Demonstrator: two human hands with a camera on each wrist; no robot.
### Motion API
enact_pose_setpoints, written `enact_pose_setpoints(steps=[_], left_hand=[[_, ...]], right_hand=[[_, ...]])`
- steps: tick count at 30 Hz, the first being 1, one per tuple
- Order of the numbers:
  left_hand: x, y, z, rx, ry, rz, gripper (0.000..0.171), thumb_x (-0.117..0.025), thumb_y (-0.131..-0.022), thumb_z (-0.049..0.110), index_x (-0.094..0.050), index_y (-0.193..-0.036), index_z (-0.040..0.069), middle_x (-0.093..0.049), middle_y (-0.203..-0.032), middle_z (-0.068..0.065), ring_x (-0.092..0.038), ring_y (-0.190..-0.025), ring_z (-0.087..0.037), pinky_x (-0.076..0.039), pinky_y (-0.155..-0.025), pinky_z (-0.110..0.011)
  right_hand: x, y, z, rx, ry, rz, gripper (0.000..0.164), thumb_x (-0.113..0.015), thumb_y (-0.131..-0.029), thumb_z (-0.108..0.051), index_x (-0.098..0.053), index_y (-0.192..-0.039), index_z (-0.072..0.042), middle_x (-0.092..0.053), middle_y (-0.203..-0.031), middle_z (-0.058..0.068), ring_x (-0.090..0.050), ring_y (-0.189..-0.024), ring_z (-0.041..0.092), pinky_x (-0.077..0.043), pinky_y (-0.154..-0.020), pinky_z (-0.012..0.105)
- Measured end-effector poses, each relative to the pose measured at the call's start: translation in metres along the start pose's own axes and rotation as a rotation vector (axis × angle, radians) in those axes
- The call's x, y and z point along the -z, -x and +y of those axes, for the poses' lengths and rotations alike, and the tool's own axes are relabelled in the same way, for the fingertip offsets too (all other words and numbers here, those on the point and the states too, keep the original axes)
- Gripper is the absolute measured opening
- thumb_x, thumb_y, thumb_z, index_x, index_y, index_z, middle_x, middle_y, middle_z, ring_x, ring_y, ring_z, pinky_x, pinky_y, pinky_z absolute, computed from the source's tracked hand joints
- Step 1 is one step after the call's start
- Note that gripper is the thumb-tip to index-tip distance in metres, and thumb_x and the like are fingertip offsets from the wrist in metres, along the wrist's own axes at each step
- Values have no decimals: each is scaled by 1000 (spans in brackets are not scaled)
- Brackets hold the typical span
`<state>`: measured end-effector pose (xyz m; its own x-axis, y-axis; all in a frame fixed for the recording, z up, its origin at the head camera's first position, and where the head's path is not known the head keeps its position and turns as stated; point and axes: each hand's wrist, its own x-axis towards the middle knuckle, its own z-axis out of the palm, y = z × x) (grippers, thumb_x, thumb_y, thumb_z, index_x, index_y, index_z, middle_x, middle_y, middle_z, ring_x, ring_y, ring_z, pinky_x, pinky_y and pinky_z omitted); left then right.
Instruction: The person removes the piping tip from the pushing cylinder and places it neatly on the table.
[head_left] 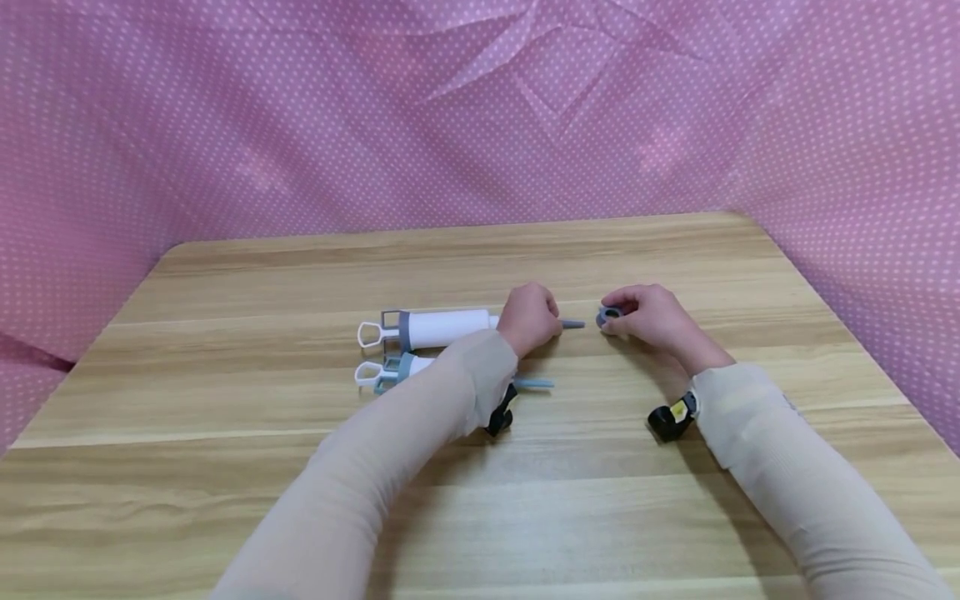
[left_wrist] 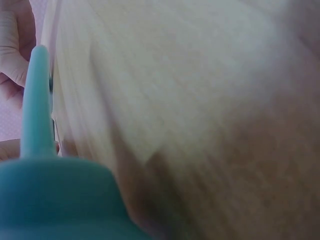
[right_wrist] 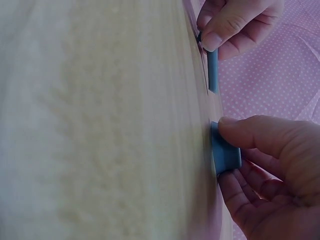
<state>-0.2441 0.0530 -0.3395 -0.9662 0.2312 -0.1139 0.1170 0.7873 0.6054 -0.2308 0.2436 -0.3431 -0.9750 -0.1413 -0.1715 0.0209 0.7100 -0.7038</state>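
Note:
My left hand (head_left: 529, 318) pinches the narrow grey nozzle (head_left: 573, 324) of a large syringe-like tool. That tool's white barrel (head_left: 450, 327) lies pointing right, with a grey collar and a white loop handle at its left end. Just beyond the nozzle tip, my right hand (head_left: 654, 317) holds a small blue-grey cap-like piece (right_wrist: 226, 152) between thumb and fingers, close over the table. A gap separates piece and tip. A second, similar tool with a teal collar (head_left: 405, 367) lies nearer, partly hidden under my left sleeve; its teal nozzle (left_wrist: 37, 105) looms large in the left wrist view.
Both tools rest on a wood-grain table (head_left: 585, 517). A pink dotted curtain (head_left: 480, 133) hangs behind the table and along its sides. Black wrist cameras, one of them (head_left: 670, 421) on the right wrist, hang below both cuffs.

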Motion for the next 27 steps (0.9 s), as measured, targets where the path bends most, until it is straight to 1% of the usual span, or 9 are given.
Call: enact_pose_setpoints(steps=[4,11,15,18,21,24,27], left_hand=[[0,0,-1,2,17,-2,4,-71,-77,8,-67,-79,8,-62,-79,-1,-54,-74,-15,-43,-61,-21],[0,0,-1,-9,11,-6,4,-71,-78,10,-69,-80,7,-62,-82,-1,-53,-76,-14,-43,-62,-21],[1,1,-1,-2,23,-10,6,-72,-78,10,-69,-82,7,-62,-85,-2,-53,-78,-15,-43,-64,-22],[2,2,-2,0,19,-11,12,-73,-77,12,-69,-87,7,-63,-90,-3,-54,-82,-16,-45,-69,-23],[5,3,-3,11,29,-8,23,-75,-76,15,-68,-96,7,-64,-98,-4,-55,-87,-17,-47,-76,-25],[9,4,-4,20,76,-13,33,-77,-75,17,-66,-104,5,-64,-104,-5,-55,-91,-17,-47,-80,-27],[16,8,-4,13,120,-40,40,-78,-75,19,-63,-109,5,-62,-107,-6,-56,-89,-17,-47,-79,-28]], right_hand=[[1,0,-1,-10,-11,-8,43,-69,-82,-14,-57,-122,-3,-58,-112,17,-50,-100,26,-40,-85,35],[1,0,0,-33,-39,-21,47,-70,-81,-14,-54,-124,-4,-56,-114,16,-49,-102,26,-40,-87,35],[0,0,-2,-40,-45,-25,50,-71,-81,-15,-53,-126,-4,-54,-114,16,-47,-103,26,-39,-87,35],[0,0,-2,-43,-49,-29,52,-71,-81,-16,-51,-127,-4,-53,-116,16,-47,-105,27,-39,-89,36],[0,1,-3,-38,-61,-31,56,-71,-80,-15,-48,-130,-3,-52,-119,17,-47,-108,28,-38,-92,39],[2,2,-4,-35,-78,-35,62,-72,-80,-14,-43,-133,-3,-50,-122,18,-46,-111,30,-37,-96,42],[5,3,-7,-44,-82,-42,67,-72,-79,-15,-38,-136,-3,-46,-127,20,-44,-115,32,-35,-99,45]])
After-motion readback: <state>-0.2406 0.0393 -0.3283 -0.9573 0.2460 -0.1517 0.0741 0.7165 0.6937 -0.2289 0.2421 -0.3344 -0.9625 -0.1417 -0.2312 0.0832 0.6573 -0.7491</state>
